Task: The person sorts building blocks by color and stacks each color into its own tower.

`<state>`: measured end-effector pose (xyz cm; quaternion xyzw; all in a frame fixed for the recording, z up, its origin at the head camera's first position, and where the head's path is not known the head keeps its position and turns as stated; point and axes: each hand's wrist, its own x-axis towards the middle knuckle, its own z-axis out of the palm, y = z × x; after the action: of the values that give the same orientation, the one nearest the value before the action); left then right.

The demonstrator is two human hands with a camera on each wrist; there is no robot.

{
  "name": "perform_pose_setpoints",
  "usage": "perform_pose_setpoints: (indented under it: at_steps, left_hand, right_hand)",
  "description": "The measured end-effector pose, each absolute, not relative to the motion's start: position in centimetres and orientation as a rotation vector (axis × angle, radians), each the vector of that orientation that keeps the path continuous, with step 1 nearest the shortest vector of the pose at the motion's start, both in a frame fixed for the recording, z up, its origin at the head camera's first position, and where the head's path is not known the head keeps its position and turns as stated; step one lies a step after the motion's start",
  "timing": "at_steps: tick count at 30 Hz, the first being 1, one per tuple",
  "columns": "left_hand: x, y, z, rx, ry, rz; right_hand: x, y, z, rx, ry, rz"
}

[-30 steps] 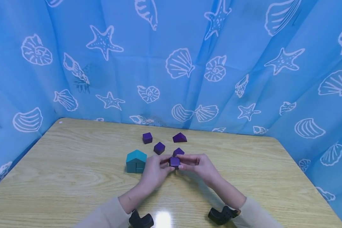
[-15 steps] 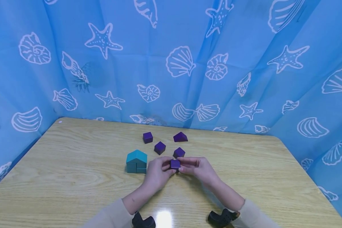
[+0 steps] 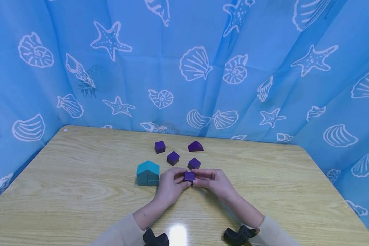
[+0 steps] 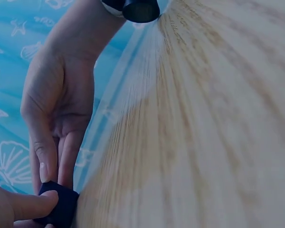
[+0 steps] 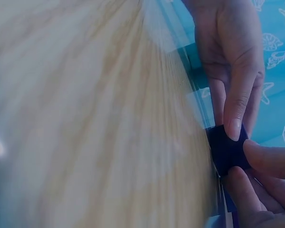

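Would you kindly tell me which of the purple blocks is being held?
The purple block nearest the person, pinched by both the left hand and the right hand; the other four purple blocks lie farther back on the table.

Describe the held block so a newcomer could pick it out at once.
Over the table, right of the teal house, the left hand and right hand meet at the purple block, both pinching it. Unlike the four purple pieces beyond it, this one is held.
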<state>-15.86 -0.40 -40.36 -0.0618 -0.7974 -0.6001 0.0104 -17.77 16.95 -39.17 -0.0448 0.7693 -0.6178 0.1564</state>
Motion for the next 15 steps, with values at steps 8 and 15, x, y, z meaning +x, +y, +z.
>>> perform_pose_setpoints:
  at_steps: [8, 15]
  left_hand:
    - [-16.04, -0.64, -40.92, -0.219, -2.41, -1.973]
    - [-16.22, -0.57, -41.37, -0.245, -2.401, -1.948]
  right_hand:
    - [-17.84, 17.13, -39.4, -0.148, 2.198, -1.786]
    - [-17.77, 17.17, -39.09, -0.135, 2.238, -1.786]
